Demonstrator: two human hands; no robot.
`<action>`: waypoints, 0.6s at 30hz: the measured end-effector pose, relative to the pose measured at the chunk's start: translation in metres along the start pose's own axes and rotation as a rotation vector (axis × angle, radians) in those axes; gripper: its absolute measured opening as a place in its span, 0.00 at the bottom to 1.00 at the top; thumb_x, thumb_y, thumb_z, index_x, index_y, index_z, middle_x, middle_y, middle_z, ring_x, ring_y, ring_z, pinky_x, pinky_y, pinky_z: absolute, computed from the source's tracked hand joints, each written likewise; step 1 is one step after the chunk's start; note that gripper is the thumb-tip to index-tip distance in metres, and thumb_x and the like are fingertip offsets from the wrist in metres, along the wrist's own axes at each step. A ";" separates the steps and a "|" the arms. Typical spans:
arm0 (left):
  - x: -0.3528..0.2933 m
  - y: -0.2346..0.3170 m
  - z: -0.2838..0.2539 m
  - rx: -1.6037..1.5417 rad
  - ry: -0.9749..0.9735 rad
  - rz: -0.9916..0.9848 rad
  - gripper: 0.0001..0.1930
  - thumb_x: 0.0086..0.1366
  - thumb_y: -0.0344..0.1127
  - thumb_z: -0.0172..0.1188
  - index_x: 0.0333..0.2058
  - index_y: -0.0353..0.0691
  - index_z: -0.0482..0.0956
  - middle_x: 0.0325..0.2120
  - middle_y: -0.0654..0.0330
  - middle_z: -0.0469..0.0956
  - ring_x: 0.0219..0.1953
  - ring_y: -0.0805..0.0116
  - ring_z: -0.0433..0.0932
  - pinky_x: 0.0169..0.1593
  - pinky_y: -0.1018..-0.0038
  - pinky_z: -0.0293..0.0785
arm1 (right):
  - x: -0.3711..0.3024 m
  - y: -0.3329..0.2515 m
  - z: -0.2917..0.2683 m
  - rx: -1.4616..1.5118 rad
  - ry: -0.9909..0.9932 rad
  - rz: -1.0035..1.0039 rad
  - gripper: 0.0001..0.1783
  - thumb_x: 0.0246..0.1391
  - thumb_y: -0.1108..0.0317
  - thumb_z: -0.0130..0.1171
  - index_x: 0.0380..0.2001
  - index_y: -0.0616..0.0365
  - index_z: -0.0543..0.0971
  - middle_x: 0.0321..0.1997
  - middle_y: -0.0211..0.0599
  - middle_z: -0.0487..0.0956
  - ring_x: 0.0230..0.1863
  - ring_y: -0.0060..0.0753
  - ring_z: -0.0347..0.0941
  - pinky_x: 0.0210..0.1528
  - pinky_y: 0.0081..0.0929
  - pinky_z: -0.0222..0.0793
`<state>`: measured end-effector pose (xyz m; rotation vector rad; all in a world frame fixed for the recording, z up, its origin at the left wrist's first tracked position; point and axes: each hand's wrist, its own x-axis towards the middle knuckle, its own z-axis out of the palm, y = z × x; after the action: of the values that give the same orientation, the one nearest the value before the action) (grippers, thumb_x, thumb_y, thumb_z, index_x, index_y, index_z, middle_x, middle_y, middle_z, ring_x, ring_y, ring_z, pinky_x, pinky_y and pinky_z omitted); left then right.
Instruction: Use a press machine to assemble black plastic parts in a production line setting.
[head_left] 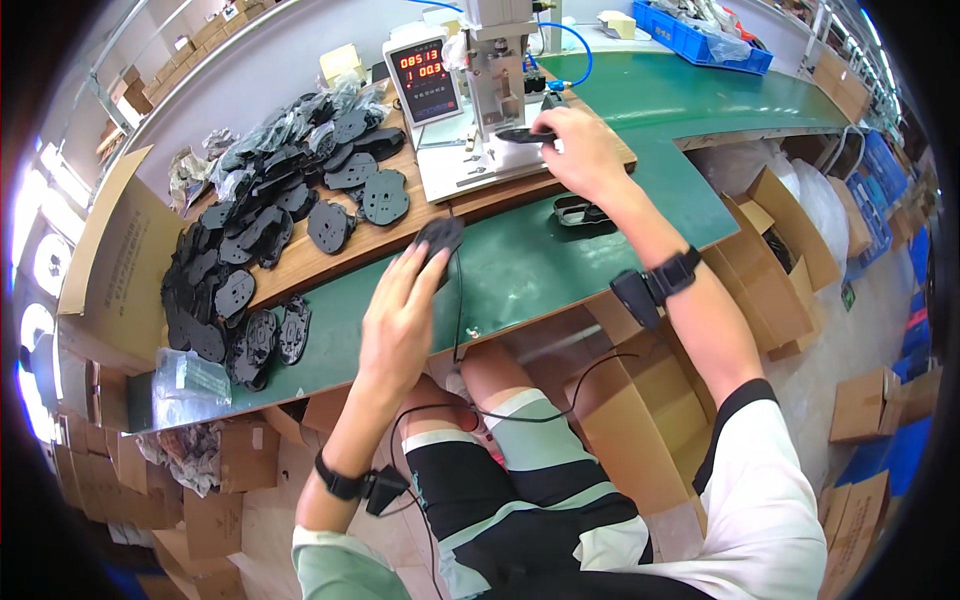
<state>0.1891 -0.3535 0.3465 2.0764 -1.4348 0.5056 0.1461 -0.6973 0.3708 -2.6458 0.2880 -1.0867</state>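
My left hand (396,325) is closed on a black plastic plate (441,236), rounded in outline, held above the front of the green table. My right hand (585,150) pinches the edge of another black plastic plate (520,136), which lies under the head of a bench press machine (497,85). To the left on a wooden board, several loose black plastic plates (385,197) lie near a large heap of the same parts (265,195). A dark shell-like part with a pale rim (578,211) rests on the table below my right wrist.
A counter box with a red display (422,78) stands left of the press. Clear plastic bags (190,380) and an open carton (115,255) are at the left. A blue crate (705,38) is far right; cartons (765,265) stand beside the table. A cable runs across my lap.
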 end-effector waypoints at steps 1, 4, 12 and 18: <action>0.019 0.002 0.013 0.016 0.035 0.042 0.28 0.63 0.14 0.56 0.63 0.37 0.78 0.62 0.41 0.78 0.66 0.40 0.75 0.70 0.53 0.72 | -0.004 -0.002 -0.005 0.121 0.087 0.063 0.10 0.55 0.76 0.62 0.42 0.58 0.84 0.45 0.43 0.85 0.47 0.47 0.82 0.51 0.40 0.80; 0.074 0.005 0.050 0.137 0.015 0.149 0.30 0.63 0.17 0.58 0.65 0.37 0.75 0.63 0.40 0.77 0.65 0.41 0.76 0.70 0.54 0.72 | -0.059 -0.028 -0.044 0.373 0.260 0.238 0.10 0.58 0.76 0.63 0.44 0.60 0.83 0.41 0.40 0.84 0.41 0.36 0.82 0.47 0.33 0.78; 0.148 0.020 0.128 0.418 -0.062 0.203 0.28 0.65 0.23 0.58 0.66 0.34 0.71 0.64 0.33 0.75 0.69 0.40 0.73 0.74 0.54 0.67 | -0.315 0.025 -0.135 0.289 0.421 0.740 0.17 0.72 0.73 0.54 0.61 0.64 0.76 0.48 0.35 0.81 0.37 0.23 0.74 0.45 0.24 0.74; 0.147 0.009 0.144 0.451 -0.051 0.163 0.26 0.66 0.23 0.58 0.64 0.34 0.72 0.63 0.31 0.75 0.68 0.38 0.73 0.74 0.54 0.68 | -0.481 0.057 -0.088 0.247 0.339 1.194 0.12 0.70 0.76 0.54 0.53 0.65 0.78 0.44 0.36 0.81 0.40 0.25 0.76 0.45 0.28 0.78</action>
<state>0.2318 -0.5537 0.3242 2.3343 -1.6459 0.9196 -0.2572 -0.6309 0.0970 -1.5276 1.4303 -0.9686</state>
